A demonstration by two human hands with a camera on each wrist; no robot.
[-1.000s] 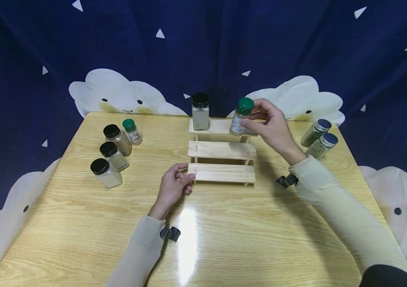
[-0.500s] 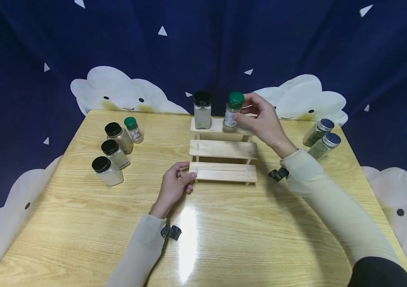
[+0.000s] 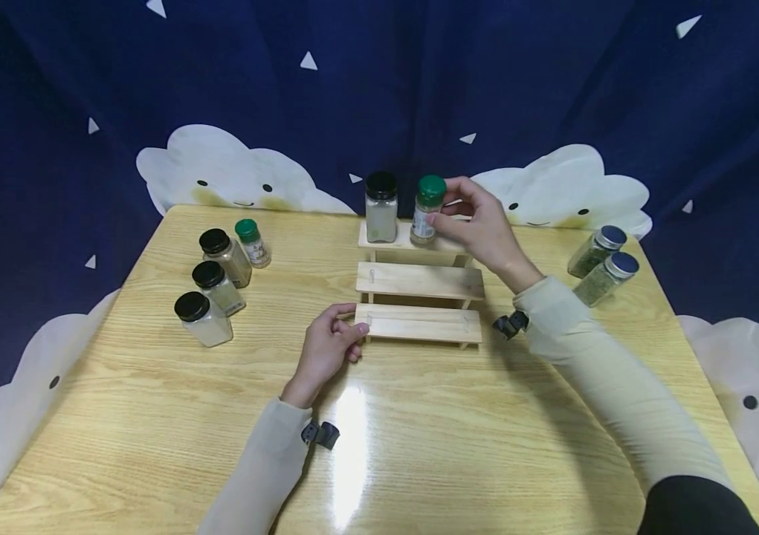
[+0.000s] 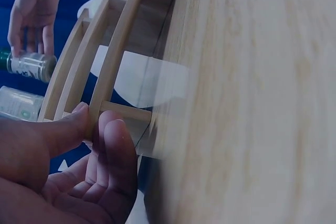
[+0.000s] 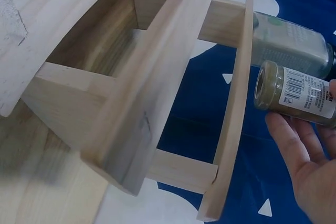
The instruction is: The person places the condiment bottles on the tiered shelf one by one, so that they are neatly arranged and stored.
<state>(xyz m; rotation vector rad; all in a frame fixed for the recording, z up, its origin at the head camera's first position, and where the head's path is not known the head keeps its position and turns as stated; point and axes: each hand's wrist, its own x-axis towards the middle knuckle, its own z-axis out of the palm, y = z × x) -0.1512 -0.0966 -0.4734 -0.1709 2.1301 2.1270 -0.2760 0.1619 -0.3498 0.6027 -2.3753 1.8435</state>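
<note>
A three-tier wooden rack (image 3: 419,281) stands at the table's back middle. My left hand (image 3: 327,343) pinches the left end of its lowest step, thumb on top; the left wrist view shows the fingers (image 4: 116,145) underneath. A green-capped spice jar (image 3: 424,221) is held upright in my right hand (image 3: 482,227) over the top step. The right wrist view shows a small gap between the jar's base (image 5: 266,85) and that step. Just left of it, a black-capped spice jar (image 3: 381,212) stands on the top step.
Several jars stand at the table's left: black-capped ones (image 3: 204,319) and a small green-capped one (image 3: 253,244). Two silver-lidded jars (image 3: 608,280) of green herbs stand at the right. A dark blue curtain (image 3: 379,89) with clouds hangs behind the table.
My right hand has moved left with the green-capped spice jar along the top step, closer to the black-capped jar. The left hand keeps its hold on the rack.
</note>
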